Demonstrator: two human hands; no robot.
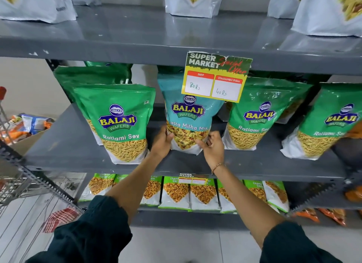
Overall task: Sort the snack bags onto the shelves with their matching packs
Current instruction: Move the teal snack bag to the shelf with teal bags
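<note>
Teal Khatta Mitha Mix bag stands upright, long axis vertical, label facing you, your left hand and right hand gripping its bottom corners.

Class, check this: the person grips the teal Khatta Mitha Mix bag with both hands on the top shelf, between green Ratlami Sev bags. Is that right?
Not quite. The head view shows the teal Khatta Mitha Mix bag on the middle shelf, not the top. Both the left hand and right hand grip it, between green Ratlami Sev bags.

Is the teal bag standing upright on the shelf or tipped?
Upright: the teal bag stands on its base on the shelf, logo level, left hand and right hand gripping its lower corners.
</note>
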